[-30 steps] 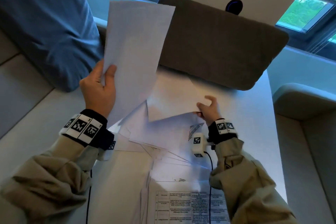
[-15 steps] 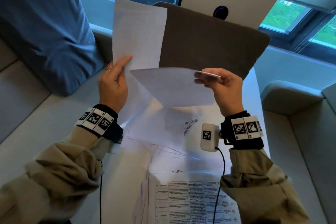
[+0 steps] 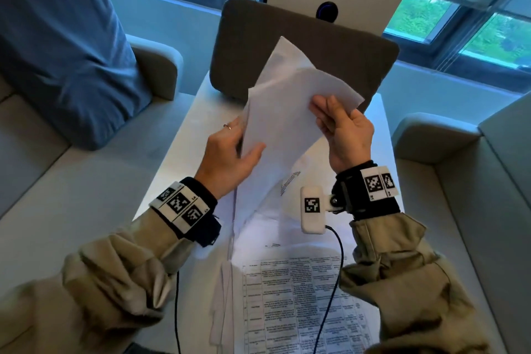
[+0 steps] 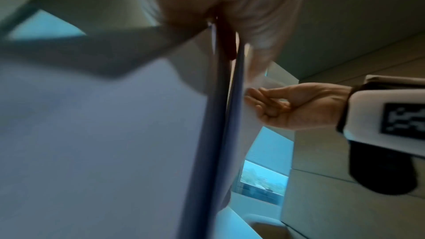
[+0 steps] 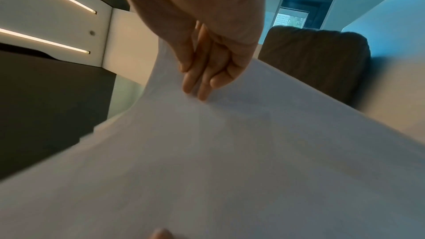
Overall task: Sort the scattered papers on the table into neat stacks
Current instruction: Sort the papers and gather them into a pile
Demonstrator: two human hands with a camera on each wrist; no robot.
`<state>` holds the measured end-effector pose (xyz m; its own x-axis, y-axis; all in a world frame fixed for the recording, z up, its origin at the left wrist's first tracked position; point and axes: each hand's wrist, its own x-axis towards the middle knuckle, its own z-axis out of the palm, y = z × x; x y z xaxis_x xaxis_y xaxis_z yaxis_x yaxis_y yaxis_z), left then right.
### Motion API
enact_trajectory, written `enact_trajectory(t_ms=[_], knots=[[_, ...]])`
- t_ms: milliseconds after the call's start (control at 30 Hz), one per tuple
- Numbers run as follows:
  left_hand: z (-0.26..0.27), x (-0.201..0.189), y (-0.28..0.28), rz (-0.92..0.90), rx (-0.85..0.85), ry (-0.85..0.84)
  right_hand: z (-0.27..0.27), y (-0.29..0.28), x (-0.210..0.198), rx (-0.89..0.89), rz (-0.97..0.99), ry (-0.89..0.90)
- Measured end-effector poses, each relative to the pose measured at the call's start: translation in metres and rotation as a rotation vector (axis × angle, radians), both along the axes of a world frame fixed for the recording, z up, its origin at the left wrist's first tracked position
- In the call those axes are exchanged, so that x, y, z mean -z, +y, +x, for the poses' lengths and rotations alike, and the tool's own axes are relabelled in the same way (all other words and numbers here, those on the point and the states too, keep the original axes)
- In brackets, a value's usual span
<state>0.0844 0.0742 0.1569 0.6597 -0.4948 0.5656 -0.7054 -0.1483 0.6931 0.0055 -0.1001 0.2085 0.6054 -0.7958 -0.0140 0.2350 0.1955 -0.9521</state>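
Observation:
Both hands hold white sheets (image 3: 283,112) upright above the table. My left hand (image 3: 230,152) grips their lower left edge, thumb in front and fingers behind. My right hand (image 3: 342,129) pinches the right side, fingers flat on the near face (image 5: 200,86). In the left wrist view the held sheets (image 4: 216,134) show edge-on with a gap between them, and my right hand (image 4: 287,104) touches the nearer one. Loose papers (image 3: 267,210) lie scattered on the white table (image 3: 178,152) under the hands. A printed sheet with a table of text (image 3: 298,304) lies nearest me.
A brown-grey cushion (image 3: 359,49) stands at the table's far end, just behind the raised sheets. A blue pillow (image 3: 63,46) leans on the bench seat at the left. Pale bench seating (image 3: 465,210) runs along the right side. Windows are behind.
My right hand lifted a sheet off the pile and brought it up against the sheet in my left hand. Both hands now hold the sheets together, nearer the middle.

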Motion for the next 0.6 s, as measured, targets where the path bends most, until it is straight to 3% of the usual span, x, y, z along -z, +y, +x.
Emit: enact_trajectory(t_ms=[133, 267, 333, 467, 533, 600], knots=[[-0.008, 0.0, -0.005, -0.066, -0.064, -0.001, -0.014, -0.009, 0.018, 0.009, 0.041, 0.088], [-0.018, -0.013, -0.011, -0.286, -0.143, 0.199, -0.038, -0.004, 0.073, -0.018, 0.117, 0.573], [-0.028, -0.02, -0.016, -0.396, -0.144, 0.308, -0.056, 0.006, 0.099, -0.126, 0.234, 0.683], [-0.057, -0.026, -0.027, -0.501, -0.136, 0.37, -0.08, 0.027, 0.133, -0.526, 0.557, 0.331], [-0.065, -0.023, -0.03, -0.518, -0.105, 0.366, -0.088, 0.022, 0.138, -0.498, 0.633, 0.125], [-0.067, -0.019, -0.028, -0.515, -0.063, 0.37, -0.097, 0.006, 0.141, -0.341, 0.608, 0.043]])
